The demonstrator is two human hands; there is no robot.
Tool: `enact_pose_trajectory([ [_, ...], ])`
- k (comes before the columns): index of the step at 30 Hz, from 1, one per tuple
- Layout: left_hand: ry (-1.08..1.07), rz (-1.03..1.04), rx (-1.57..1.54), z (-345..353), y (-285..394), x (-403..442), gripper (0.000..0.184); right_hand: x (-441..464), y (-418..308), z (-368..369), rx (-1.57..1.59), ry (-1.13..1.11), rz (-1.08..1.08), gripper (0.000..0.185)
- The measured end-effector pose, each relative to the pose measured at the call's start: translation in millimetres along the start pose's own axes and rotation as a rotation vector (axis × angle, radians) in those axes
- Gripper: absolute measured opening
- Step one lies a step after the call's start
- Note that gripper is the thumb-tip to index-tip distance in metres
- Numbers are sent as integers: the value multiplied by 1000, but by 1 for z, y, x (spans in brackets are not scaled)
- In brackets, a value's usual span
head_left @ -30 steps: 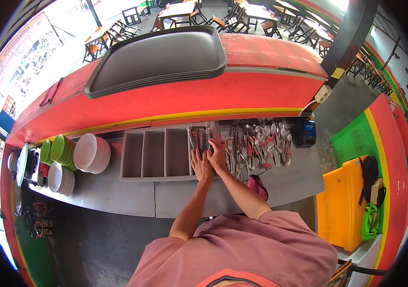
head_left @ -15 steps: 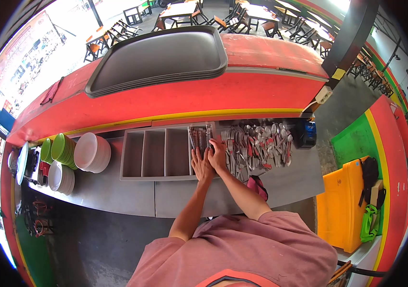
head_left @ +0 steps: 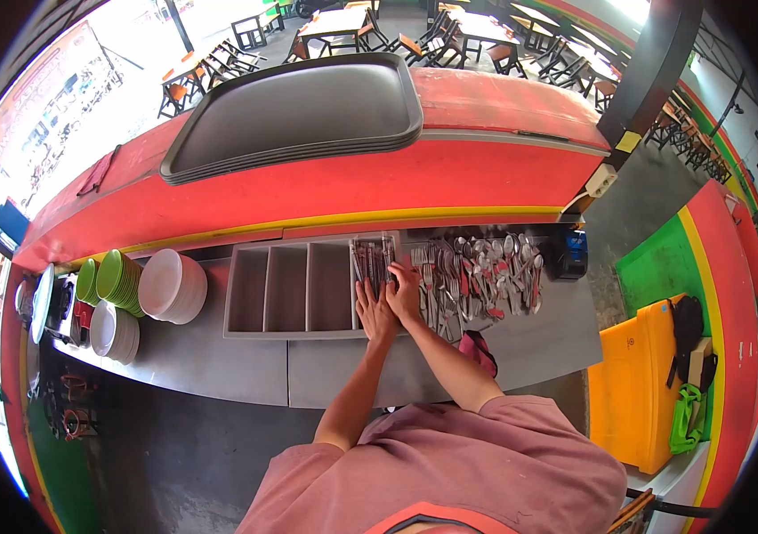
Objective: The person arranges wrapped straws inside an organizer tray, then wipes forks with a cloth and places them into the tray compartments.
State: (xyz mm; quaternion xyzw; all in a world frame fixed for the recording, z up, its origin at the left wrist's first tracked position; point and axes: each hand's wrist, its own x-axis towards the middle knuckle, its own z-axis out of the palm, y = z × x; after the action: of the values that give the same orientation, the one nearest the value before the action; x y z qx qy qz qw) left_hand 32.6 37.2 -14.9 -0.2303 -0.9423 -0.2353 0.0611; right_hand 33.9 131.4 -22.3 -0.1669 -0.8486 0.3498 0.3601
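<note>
A grey cutlery tray with several long compartments lies on the metal counter. Its rightmost compartment holds a bundle of forks or spoons laid lengthwise; their exact kind is too small to tell. My left hand rests flat over the lower part of this bundle, fingers spread. At the compartment's right side, my right hand has its fingers bent in and close together at the cutlery, and what they grip is hidden. A loose pile of spoons and forks, some with red handles, spreads on the counter right of the tray.
Stacks of white bowls and green bowls stand left of the tray. Dark serving trays are stacked on the red ledge. A pink cloth item lies near my right forearm; a dark blue box stands beyond the pile.
Both hands stay over the rightmost compartment with almost no movement. The view has tilted very slightly, so the scene sits a little lower.
</note>
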Motion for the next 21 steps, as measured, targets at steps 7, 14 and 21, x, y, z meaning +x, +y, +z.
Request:
enact_pose_trajectory([
  [7, 9, -6, 12, 5, -1, 0, 58, 1, 0, -2, 4, -27, 22, 35],
  [14, 20, -6, 1, 5, -2, -1, 52, 1, -6, -6, 21, -33, 45, 35],
  [21, 22, 4, -25, -3, 2, -1, 49, 2, -4, -5, 12, -18, 14, 35],
])
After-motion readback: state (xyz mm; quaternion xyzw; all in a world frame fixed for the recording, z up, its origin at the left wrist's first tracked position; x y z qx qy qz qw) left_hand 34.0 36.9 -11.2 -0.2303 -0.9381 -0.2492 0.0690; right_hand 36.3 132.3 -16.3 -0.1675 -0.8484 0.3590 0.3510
